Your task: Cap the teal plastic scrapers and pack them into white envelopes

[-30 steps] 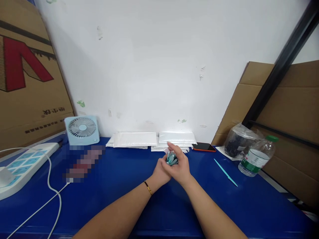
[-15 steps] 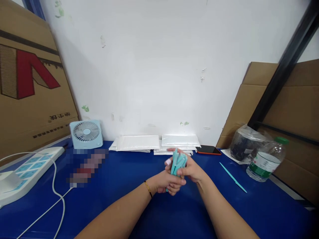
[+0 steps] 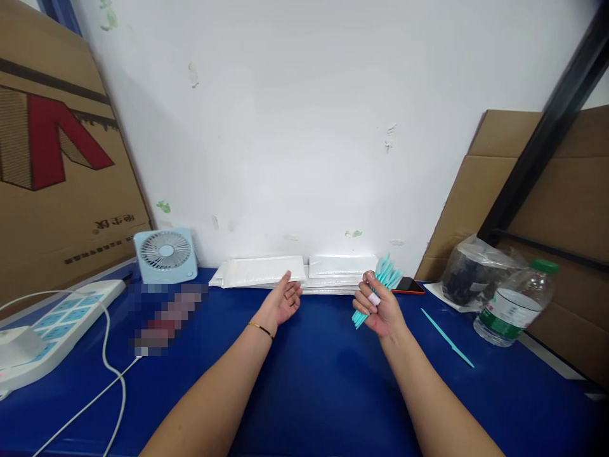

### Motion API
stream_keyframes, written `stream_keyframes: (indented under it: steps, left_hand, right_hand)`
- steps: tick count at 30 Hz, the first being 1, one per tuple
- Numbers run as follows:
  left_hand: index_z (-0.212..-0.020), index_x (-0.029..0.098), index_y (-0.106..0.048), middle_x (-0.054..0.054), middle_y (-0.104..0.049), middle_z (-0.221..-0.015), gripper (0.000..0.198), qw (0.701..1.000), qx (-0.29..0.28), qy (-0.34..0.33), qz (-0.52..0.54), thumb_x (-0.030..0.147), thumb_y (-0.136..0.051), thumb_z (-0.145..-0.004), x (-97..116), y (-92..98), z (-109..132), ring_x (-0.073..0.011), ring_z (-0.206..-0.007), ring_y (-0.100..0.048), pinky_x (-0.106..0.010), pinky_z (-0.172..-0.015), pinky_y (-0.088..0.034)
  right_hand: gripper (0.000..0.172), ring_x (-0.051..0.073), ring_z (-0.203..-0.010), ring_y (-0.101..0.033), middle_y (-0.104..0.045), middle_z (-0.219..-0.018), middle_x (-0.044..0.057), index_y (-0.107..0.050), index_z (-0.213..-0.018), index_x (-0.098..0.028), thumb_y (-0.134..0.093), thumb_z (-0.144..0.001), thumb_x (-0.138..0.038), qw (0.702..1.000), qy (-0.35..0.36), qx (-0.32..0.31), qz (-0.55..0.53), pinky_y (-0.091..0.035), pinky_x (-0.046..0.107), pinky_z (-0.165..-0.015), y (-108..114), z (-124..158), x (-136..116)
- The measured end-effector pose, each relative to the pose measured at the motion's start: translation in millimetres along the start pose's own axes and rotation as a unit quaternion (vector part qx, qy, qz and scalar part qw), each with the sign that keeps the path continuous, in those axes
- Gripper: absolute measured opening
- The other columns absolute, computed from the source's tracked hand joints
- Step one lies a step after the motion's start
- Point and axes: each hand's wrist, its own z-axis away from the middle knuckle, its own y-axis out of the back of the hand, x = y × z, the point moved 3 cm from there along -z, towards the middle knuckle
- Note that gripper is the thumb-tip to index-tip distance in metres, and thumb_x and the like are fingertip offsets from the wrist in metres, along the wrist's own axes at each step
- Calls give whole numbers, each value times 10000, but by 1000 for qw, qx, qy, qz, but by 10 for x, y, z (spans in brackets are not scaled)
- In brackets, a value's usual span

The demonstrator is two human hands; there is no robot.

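Note:
My right hand (image 3: 379, 308) is closed around a bundle of slim turquoise sticks (image 3: 387, 274) that look like eyebrow razors. Their wider ends fan out above the fist and thin tips poke out below it. My left hand (image 3: 281, 301) holds nothing; its fingers are apart and slightly curled, just in front of the white padded mailers (image 3: 264, 270). One more turquoise razor (image 3: 447, 337) lies alone on the blue table, to the right of my right forearm. Another stack of white mailers (image 3: 341, 265) lies behind my right hand, partly covered by it.
Against the wall stands a light blue fan (image 3: 165, 254), with a white power strip (image 3: 61, 324) and cables at the left. A phone (image 3: 410, 286), a bagged dark container (image 3: 464, 279) and a green-capped bottle (image 3: 512, 311) are at the right. Cardboard (image 3: 61, 222) leans on the left.
My hands have come apart. The left has let go of the bundle, opened and moved left; the right has carried the bundle to the right, tilting it.

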Motion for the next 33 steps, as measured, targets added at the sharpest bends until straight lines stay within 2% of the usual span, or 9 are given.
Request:
stream_keyframes:
  steps: [4, 10, 12, 15, 18, 20, 24, 27, 33]
  left_hand:
    - [-713, 148, -449, 65, -421, -549, 313, 998, 61, -28, -13, 435, -510, -820, 169, 175, -121, -15, -361, -342, -130, -333, -175]
    - [-689, 174, -387, 89, -353, -536, 130, 987, 71, -116, -86, 216, -508, -709, 78, 133, 13, -13, -356, -235, -146, -344, -96]
    - [-686, 161, -439, 80, -372, -534, 121, 983, 30, -139, -119, 159, -543, -624, 0, 39, 117, -22, -395, -278, -148, -361, -130]
    - [-647, 142, -510, 46, -456, -554, 97, 956, -109, -155, -224, 119, -540, -557, -95, -143, 280, -53, -472, -367, -171, -423, -253]
    - [-663, 142, -555, 17, -522, -583, 101, 906, -237, -129, -327, 158, -544, -564, -145, -249, 417, -92, -525, -434, -217, -508, -333]
    - [-811, 144, -598, -25, -601, -691, 236, 904, -282, -87, -311, 243, -574, -598, -145, -256, 479, -146, -633, -525, -257, -598, -391]
    - [-1079, 99, -557, -130, -657, -908, 556, 933, -312, -10, -178, 471, -483, -672, -122, -238, 552, -261, -877, -593, -356, -757, -428]
    - [-1098, 56, -549, -155, -664, -926, 603, 946, -301, 29, -113, 423, -444, -632, -114, -239, 562, -302, -911, -596, -395, -779, -431]
    - [-1141, 49, -520, -163, -656, -976, 690, 938, -335, 23, -80, 335, -437, -518, -86, -286, 533, -330, -955, -577, -437, -790, -422]
  right_hand:
    - [227, 56, -339, -102, -172, -426, -115, -455, -753, -241, -618, -765, -398, 1000, -14, -2, -14, -179, 171, -311, -19, 28, 16]
    - [265, 35, -317, -164, -261, -409, -125, -521, -868, -214, -648, -734, -404, 998, -28, 12, 49, -195, 167, -307, -11, 1, 98]
    - [352, 33, -308, -192, -289, -401, -127, -535, -931, -198, -670, -701, -428, 994, -31, 46, 95, -195, 166, -303, 84, -35, 111]
    - [421, 33, -300, -217, -326, -396, -126, -533, -938, -184, -707, -645, -430, 983, -72, 62, 159, -182, 161, -289, 224, -67, 131]
    - [323, 25, -298, -192, -314, -374, -130, -490, -750, -191, -723, -631, -381, 981, -116, 14, 154, -170, 158, -290, 248, -47, 145]
    - [326, 21, -299, -183, -304, -360, -128, -434, -655, -194, -721, -637, -347, 982, -128, -20, 135, -170, 159, -298, 185, -9, 168]
    - [352, 23, -303, -217, -332, -371, -116, -413, -636, -198, -737, -618, -335, 972, -166, -49, 161, -161, 159, -302, -11, 78, 326]
    - [349, 30, -299, -230, -335, -361, -112, -425, -644, -202, -738, -620, -357, 957, -186, -67, 211, -171, 164, -296, -82, 101, 417]
    - [270, 33, -315, -229, -361, -398, -110, -524, -809, -198, -711, -670, -334, 975, -89, -27, 201, -177, 170, -305, 51, 51, 74]
